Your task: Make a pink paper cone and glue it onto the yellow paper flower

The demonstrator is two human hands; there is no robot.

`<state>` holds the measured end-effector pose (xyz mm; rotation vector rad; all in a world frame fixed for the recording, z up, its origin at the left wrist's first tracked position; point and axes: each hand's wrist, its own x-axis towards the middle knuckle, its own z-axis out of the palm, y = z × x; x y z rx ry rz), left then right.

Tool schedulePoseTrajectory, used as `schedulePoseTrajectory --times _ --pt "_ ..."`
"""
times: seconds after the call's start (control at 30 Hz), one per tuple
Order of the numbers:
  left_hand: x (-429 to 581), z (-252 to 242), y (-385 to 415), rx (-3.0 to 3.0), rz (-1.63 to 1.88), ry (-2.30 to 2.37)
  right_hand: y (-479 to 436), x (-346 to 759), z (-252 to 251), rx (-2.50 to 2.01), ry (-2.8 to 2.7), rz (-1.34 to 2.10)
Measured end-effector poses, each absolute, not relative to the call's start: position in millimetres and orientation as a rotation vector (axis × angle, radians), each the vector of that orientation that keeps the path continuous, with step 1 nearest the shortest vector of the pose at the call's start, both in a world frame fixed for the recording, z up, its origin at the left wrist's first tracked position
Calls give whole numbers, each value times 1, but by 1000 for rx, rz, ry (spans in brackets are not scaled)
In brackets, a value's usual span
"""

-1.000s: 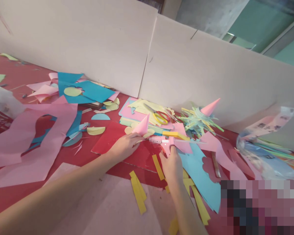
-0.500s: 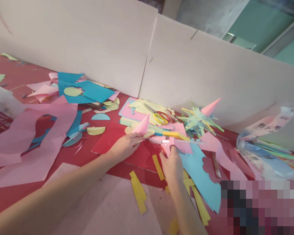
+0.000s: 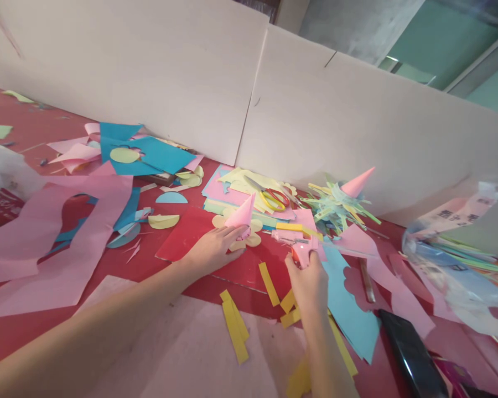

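Observation:
A pink paper cone [image 3: 243,213] stands on a pale yellow flower-shaped paper [image 3: 254,238], which lies on a red sheet [image 3: 178,235]. My left hand [image 3: 218,247] has its fingers around the cone's base. To the right, my right hand [image 3: 309,282] is closed on the handle of a pink glue gun [image 3: 301,243], whose nozzle points left toward the flower, apart from it. A yellow strip [image 3: 292,227] lies just behind the gun.
Scissors [image 3: 269,198] lie on stacked paper behind the cone. A fringed ball with a pink cone [image 3: 358,183] stands at the back right. A black phone [image 3: 413,354] lies front right. Pink cut paper [image 3: 87,243] covers the left. White boards [image 3: 149,72] stand behind.
My right hand has drawn the glue gun away from the cone, to the right. My left hand has shifted slightly right, with its fingers now over the cone's base.

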<state>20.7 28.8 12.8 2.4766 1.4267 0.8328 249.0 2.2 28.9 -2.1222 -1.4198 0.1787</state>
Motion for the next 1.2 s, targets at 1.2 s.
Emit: schedulePoseTrajectory --times 1.2 --pt "14 56 48 2252 1609 1721 4 254 27 -2010 -1341 259"
